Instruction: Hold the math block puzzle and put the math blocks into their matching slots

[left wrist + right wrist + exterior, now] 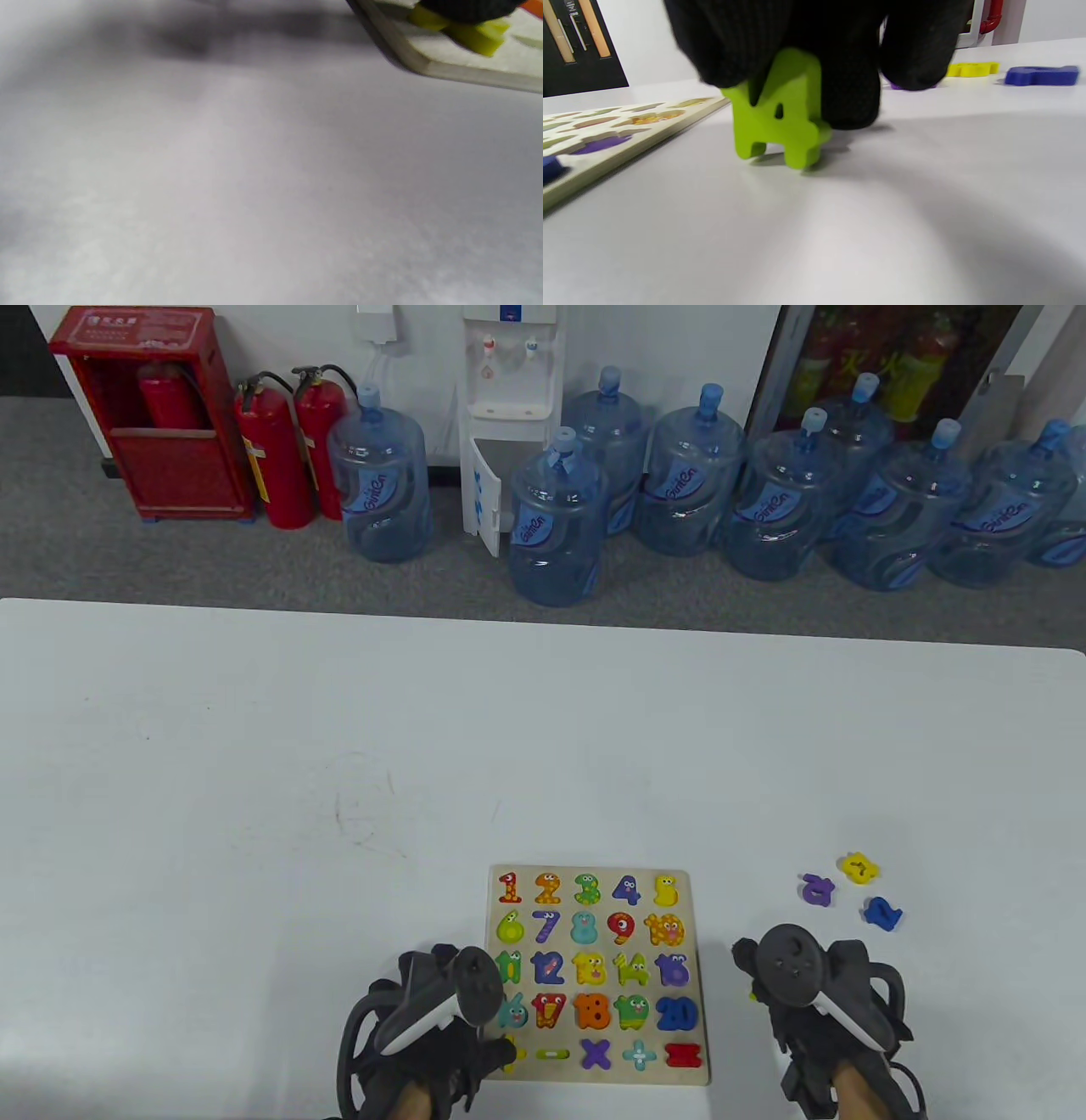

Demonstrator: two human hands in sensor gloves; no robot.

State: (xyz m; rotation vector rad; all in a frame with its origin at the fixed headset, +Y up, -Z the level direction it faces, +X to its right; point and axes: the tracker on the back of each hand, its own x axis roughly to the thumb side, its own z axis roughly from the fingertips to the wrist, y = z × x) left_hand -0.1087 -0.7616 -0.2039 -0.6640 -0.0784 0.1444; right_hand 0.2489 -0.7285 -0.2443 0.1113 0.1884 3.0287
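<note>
Table view: my left hand rests fingers on the puzzle board near-left corner; right hand just right of it, loose blocks beyond. Left wrist view: fingertip presses a yellow piece at the board corner. Right wrist view: fingers pinch a green block upright on the table.
</note>
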